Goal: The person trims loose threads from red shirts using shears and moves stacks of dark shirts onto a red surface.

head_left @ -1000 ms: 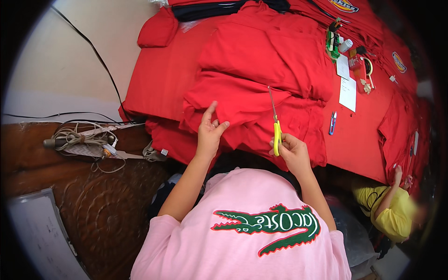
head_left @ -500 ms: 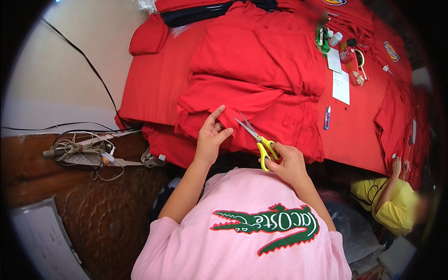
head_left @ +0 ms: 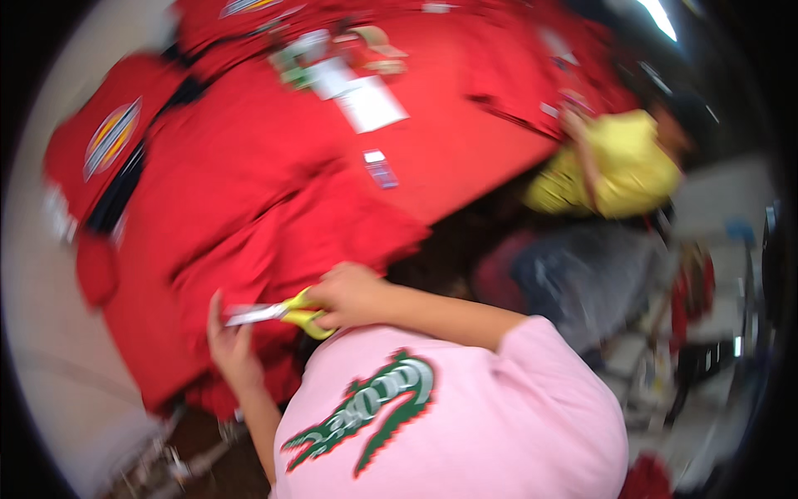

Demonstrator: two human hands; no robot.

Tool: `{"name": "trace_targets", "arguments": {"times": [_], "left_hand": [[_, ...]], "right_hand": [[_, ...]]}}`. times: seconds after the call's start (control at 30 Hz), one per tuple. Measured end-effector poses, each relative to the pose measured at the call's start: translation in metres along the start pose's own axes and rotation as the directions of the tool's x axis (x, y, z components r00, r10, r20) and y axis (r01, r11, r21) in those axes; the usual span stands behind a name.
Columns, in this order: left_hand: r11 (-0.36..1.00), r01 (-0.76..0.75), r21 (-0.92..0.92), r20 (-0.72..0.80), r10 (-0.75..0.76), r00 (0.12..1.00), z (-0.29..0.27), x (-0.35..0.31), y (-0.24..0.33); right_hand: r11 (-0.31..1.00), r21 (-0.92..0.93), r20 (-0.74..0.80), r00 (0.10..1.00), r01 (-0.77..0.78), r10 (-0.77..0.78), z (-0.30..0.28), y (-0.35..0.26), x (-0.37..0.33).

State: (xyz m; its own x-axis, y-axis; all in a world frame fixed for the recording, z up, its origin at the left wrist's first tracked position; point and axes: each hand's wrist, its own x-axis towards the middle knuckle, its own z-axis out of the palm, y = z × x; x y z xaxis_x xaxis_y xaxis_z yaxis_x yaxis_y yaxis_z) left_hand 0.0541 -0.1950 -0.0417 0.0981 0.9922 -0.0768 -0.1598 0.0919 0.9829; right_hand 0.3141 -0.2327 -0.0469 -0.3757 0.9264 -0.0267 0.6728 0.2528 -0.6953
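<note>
At the bench's [head_left: 449,158] near edge, the right hand [head_left: 353,297] gripped the scissors [head_left: 287,310] by their yellow handles (probably light and stiff, safest held there), while the left hand [head_left: 233,345], fingers spread, hovered beside the blades [head_left: 256,313].

Yellow-handled scissors [head_left: 298,313], red garments [head_left: 278,237], pink shirt [head_left: 507,407] with green crocodile [head_left: 370,406]

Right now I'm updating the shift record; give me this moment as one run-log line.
right hand: holding yellow-handled scissors | left hand: beside blades, contact unclear | red cloth: rumpled on table | view: blurred
</note>
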Motion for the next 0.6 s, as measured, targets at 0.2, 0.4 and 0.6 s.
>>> {"name": "trace_targets", "arguments": {"times": [0.2, 0.4, 0.6], "left_hand": [[0.992, 0.076, -0.100, 0.085, -0.067, 0.994, -0.005, 0.003, -0.013], [0.948, 0.237, -0.213, 0.156, -0.207, 0.966, -0.044, 0.040, -0.042], [0.990, 0.123, 0.068, -0.011, -0.123, 0.992, -0.002, 0.025, 0.000]], "right_hand": [[0.996, 0.088, -0.071, 0.997, -0.012, 0.019, 0.015, 0.005, -0.018], [0.985, 0.142, -0.088, 0.993, 0.093, -0.081, 0.009, 0.004, -0.018], [0.964, 0.264, -0.152, 0.987, -0.009, 0.051, -0.001, -0.003, -0.034]]}}
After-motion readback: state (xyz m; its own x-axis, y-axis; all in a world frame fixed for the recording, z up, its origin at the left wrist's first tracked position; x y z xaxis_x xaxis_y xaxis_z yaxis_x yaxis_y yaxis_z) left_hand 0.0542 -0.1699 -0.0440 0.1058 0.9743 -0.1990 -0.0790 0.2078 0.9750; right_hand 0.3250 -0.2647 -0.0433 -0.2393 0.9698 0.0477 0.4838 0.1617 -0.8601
